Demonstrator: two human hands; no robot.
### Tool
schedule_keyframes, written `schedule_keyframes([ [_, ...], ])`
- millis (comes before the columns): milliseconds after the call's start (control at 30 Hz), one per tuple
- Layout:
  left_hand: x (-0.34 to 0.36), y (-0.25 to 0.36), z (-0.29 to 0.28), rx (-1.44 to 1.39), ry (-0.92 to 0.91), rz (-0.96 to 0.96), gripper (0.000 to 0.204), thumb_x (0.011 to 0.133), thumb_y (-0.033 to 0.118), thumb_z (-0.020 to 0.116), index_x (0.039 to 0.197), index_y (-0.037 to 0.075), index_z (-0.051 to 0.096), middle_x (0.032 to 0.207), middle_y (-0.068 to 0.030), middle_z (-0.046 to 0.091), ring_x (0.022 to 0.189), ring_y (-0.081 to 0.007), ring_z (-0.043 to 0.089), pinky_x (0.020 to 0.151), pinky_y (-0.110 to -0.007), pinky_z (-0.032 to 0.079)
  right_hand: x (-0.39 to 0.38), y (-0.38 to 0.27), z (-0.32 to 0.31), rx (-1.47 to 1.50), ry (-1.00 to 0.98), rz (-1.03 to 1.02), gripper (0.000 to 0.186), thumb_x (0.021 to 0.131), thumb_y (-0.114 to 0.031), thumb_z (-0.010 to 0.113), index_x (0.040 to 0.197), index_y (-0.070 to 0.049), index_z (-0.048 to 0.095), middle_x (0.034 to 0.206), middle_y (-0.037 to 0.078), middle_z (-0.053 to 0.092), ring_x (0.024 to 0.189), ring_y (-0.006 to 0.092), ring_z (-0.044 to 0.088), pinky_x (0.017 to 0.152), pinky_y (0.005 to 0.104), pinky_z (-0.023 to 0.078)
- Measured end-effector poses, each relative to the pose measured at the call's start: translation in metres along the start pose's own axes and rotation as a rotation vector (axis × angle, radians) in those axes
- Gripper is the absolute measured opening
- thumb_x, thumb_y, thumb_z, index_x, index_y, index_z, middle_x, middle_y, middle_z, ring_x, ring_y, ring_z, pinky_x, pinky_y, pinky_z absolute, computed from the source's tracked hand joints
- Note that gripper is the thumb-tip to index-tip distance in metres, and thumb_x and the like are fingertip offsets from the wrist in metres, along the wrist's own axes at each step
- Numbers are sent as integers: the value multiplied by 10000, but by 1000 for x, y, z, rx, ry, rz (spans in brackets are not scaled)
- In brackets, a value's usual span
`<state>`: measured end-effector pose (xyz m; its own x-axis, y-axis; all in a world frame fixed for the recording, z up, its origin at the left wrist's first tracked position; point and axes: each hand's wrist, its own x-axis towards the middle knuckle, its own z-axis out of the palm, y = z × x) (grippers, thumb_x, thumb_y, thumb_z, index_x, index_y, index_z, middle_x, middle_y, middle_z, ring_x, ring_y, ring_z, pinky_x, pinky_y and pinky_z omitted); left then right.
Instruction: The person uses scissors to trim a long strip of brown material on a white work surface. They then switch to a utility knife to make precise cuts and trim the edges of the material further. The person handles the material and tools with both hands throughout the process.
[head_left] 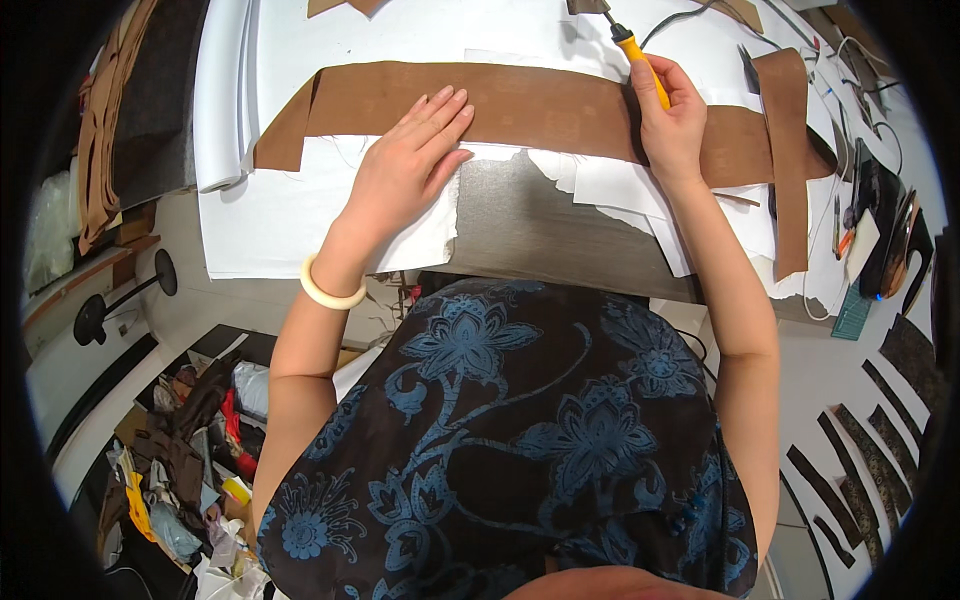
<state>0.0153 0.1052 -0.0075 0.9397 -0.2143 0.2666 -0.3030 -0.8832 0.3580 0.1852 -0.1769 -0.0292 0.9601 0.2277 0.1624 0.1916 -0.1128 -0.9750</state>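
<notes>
A long brown strip of fabric (560,108) stretches across the table, its left end folded over at a slant. My left hand (405,160) lies flat on the strip with the fingers stretched out and holds nothing. In my right hand (672,120), the fingers are closed around a small iron (627,45) with a yellow handle. Its metal head is raised beyond the far edge of the fabric and is partly cut off by the top of the view. At the right, a second brown strip (788,170) lies crosswise over the long one.
White paper (290,215) with torn edges covers much of the dark table (520,215). Black cords (690,15) and small tools crowd the right side. Brown strips (105,130) hang at the left. Below left stands a bin of scraps (190,450); dark strips (830,480) lie lower right.
</notes>
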Motion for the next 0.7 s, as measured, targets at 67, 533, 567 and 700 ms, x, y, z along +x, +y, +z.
schedule_keyframes([
  [67,-3,-1,0,31,11,0,496,981,220,761,1451,97,664,1515,-116,628,1438,-312,563,1224,-460,452,1,0,0,10,5,-8,343,1049,-288,746,1153,37,711,975,1,722,856,48,593,773,208,502],
  [533,-7,2,-8,121,-142,96,598,1041,447,645,1536,117,576,1620,-91,527,1542,-370,416,1285,-507,339,0,-2,1,19,-5,-2,312,1056,-266,738,1161,27,716,976,-4,719,867,46,602,781,208,503],
  [567,-8,1,-7,122,-143,95,602,1042,452,642,1537,117,573,1621,-91,525,1543,-371,415,1285,-508,339,0,-3,1,12,-4,2,313,1056,-268,738,1161,25,716,976,-4,720,868,47,603,783,209,504],
  [700,-10,-1,-5,152,-147,95,625,1043,473,632,1549,113,555,1622,-98,522,1548,-380,403,1289,-510,331,-1,-4,0,-43,-7,-25,320,1055,-278,737,1160,24,718,979,0,723,871,52,607,788,213,509],
])
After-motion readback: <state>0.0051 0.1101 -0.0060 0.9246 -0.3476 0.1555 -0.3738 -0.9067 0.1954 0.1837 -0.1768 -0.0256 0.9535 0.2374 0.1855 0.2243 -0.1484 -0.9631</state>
